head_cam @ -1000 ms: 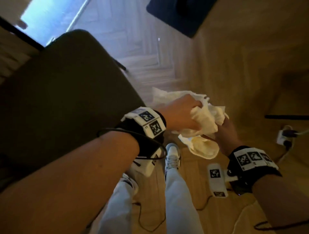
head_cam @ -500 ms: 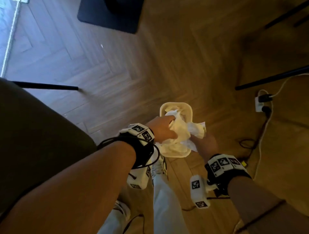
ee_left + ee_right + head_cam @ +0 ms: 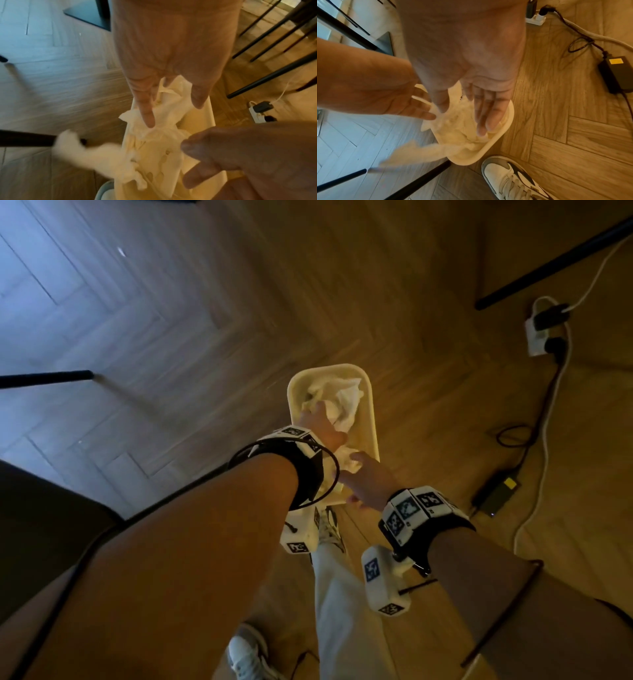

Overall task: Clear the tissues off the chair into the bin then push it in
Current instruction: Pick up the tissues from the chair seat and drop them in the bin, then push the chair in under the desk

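Both hands are over a small cream bin (image 3: 373, 419) that stands on the wood floor (image 3: 411, 285). The bin is full of white tissues (image 3: 342, 402), all crumpled up. One tissue hangs out over the side of the bin, and it looks blurry in both wrist views.

The left hand (image 3: 322, 429) has its fingers (image 3: 145, 112) straight and spread out. They point down at the tissues, and one fingertip touches the pile. This hand holds nothing.

The right hand (image 3: 366, 477) is just beside the left hand, at the near end of the bin. Its fingers (image 3: 486, 112) are straight too, and its palm is flat. The fingertips are down at the tissues by the rim. It grips nothing.

A bit of the dark chair (image 3: 44, 529) shows at the left side, near the left arm. I cannot see any tissues on that part of it.

A white shoe (image 3: 510, 180) stands on the floor just beside the bin. A power strip (image 3: 537, 333) and a black power brick (image 3: 496, 491) lie on the floor to the right, with cables running between them
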`<state>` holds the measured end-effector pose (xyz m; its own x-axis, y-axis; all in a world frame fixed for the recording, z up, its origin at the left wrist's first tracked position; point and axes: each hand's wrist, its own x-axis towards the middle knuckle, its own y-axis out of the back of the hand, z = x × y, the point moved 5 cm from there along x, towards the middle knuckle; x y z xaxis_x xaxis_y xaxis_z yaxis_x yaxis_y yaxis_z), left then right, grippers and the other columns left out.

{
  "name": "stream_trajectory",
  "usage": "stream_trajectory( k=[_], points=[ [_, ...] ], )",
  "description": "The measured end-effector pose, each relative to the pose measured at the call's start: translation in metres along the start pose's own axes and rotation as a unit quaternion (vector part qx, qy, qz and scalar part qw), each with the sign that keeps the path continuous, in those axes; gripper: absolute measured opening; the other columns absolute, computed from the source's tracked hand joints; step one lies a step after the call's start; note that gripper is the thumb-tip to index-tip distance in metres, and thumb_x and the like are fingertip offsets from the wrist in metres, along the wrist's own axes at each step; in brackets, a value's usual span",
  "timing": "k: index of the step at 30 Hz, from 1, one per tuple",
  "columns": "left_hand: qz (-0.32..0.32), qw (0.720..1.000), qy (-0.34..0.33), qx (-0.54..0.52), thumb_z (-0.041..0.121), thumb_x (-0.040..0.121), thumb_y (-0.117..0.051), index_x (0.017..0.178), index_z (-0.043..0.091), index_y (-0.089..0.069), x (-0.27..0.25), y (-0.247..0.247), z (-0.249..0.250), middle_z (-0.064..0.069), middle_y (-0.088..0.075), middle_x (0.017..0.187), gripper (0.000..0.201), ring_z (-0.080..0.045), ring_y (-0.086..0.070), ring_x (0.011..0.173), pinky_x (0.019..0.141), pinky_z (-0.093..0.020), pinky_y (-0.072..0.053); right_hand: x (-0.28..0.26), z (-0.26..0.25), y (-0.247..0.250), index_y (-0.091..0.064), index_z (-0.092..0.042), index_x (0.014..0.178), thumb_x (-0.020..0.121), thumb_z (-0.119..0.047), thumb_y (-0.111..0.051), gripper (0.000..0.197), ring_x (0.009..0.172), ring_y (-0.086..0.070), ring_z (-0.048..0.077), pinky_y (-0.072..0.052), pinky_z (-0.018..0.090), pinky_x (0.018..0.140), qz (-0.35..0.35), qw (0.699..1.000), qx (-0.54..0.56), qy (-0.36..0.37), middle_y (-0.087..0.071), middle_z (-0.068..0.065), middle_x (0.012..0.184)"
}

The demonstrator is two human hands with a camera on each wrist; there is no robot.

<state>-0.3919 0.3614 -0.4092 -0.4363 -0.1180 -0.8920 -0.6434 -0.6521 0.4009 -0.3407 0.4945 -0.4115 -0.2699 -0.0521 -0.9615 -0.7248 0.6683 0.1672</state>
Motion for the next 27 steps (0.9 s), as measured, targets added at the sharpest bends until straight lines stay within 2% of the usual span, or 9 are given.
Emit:
stream_trajectory(
  k=[3, 6, 10, 12, 16, 19, 21, 24, 27],
  points=[
    [-0.032, 0.999, -0.024, 0.0, 0.038, 0.089, -0.055, 0.145, 0.015, -0.024, -0.015, 0.0, -0.005, -0.016, -0.035, 0.145, 0.068, -0.037, -0.049, 0.122, 0.097, -0.046, -0.045, -0.009, -0.002, 0.0, -0.048, -0.018, 0.124, 0.084, -0.039, -0.058, 0.046, 0.084, -0.068, 0.035, -0.049, 0.038, 0.066, -0.001, 1.0, -0.02, 0.019, -0.068, 0.015, 0.104],
    [-0.027, 0.997, -0.063, -0.018, 0.034, 0.092, -0.05, 0.134, 0.012, -0.044, -0.048, 0.02, -0.022, -0.012, -0.051, 0.133, 0.047, -0.028, -0.057, 0.111, 0.085, -0.035, -0.047, -0.03, -0.006, 0.001, -0.056, -0.022, 0.097, 0.082, -0.039, -0.057, 0.023, 0.082, -0.065, 0.032, -0.046, 0.037, 0.066, 0.011, 0.998, -0.036, 0.054, -0.068, 0.015, 0.097],
    [-0.031, 0.993, -0.069, -0.091, 0.032, 0.092, -0.053, 0.11, 0.011, -0.061, -0.134, 0.053, -0.063, -0.009, -0.065, 0.113, 0.029, -0.024, -0.063, 0.096, 0.086, -0.037, -0.052, -0.082, -0.033, -0.014, -0.053, -0.028, 0.073, 0.073, -0.048, -0.056, 0.02, 0.08, -0.064, 0.035, -0.043, 0.035, 0.064, 0.009, 0.994, -0.042, 0.105, -0.067, 0.013, 0.084],
    [-0.014, 0.989, -0.073, -0.13, 0.028, 0.092, -0.053, 0.105, 0.01, -0.062, -0.189, 0.069, -0.085, -0.011, -0.067, 0.109, 0.025, -0.026, -0.064, 0.097, 0.09, -0.042, -0.052, -0.13, -0.062, -0.03, -0.056, -0.025, 0.076, 0.081, -0.04, -0.058, 0.016, 0.074, -0.065, 0.029, -0.043, 0.03, 0.06, 0.011, 0.989, -0.033, 0.146, -0.068, 0.009, 0.079],
    [0.089, 0.974, -0.071, -0.195, 0.027, 0.094, -0.05, 0.104, 0.014, -0.062, -0.309, 0.099, -0.135, -0.001, -0.064, 0.095, 0.02, -0.016, -0.061, 0.088, 0.081, -0.03, -0.048, -0.227, -0.116, -0.086, -0.061, -0.016, 0.09, 0.087, -0.029, -0.056, 0.014, 0.075, -0.066, 0.023, -0.05, 0.035, 0.064, -0.011, 0.962, -0.077, 0.262, -0.069, 0.008, 0.085],
    [0.156, 0.95, -0.051, -0.265, 0.028, 0.093, -0.051, 0.101, 0.018, -0.062, -0.407, 0.103, -0.186, -0.004, -0.067, 0.094, 0.017, -0.02, -0.064, 0.086, 0.081, -0.037, -0.054, -0.312, -0.141, -0.149, -0.061, -0.017, 0.094, 0.088, -0.03, -0.056, 0.014, 0.073, -0.064, 0.018, -0.049, 0.032, 0.065, -0.051, 0.921, -0.172, 0.346, -0.068, 0.004, 0.081],
    [0.196, 0.932, -0.041, -0.301, 0.029, 0.093, -0.052, 0.101, 0.021, -0.061, -0.467, 0.097, -0.221, 0.0, -0.066, 0.093, 0.014, -0.017, -0.064, 0.084, 0.079, -0.037, -0.055, -0.367, -0.146, -0.193, -0.061, -0.017, 0.095, 0.089, -0.03, -0.055, 0.016, 0.076, -0.064, 0.018, -0.051, 0.034, 0.068, -0.071, 0.883, -0.249, 0.392, -0.067, 0.002, 0.083],
    [0.251, 0.896, -0.015, -0.366, 0.028, 0.094, -0.052, 0.098, 0.028, -0.059, -0.559, 0.073, -0.28, 0.009, -0.062, 0.092, 0.008, -0.005, -0.061, 0.083, 0.071, -0.023, -0.049, -0.441, -0.134, -0.258, -0.063, -0.019, 0.097, 0.089, -0.03, -0.056, 0.015, 0.082, -0.064, 0.016, -0.054, 0.038, 0.077, -0.094, 0.835, -0.327, 0.433, -0.068, -0.001, 0.091],
    [0.338, 0.856, 0.006, -0.392, 0.026, 0.094, -0.053, 0.103, 0.024, -0.059, -0.649, 0.033, -0.346, 0.007, -0.062, 0.095, 0.011, -0.006, -0.06, 0.088, 0.076, -0.021, -0.048, -0.503, -0.107, -0.32, -0.062, -0.023, 0.098, 0.089, -0.03, -0.056, 0.012, 0.083, -0.062, 0.013, -0.052, 0.031, 0.074, -0.123, 0.804, -0.383, 0.439, -0.066, -0.003, 0.094]
  ],
)
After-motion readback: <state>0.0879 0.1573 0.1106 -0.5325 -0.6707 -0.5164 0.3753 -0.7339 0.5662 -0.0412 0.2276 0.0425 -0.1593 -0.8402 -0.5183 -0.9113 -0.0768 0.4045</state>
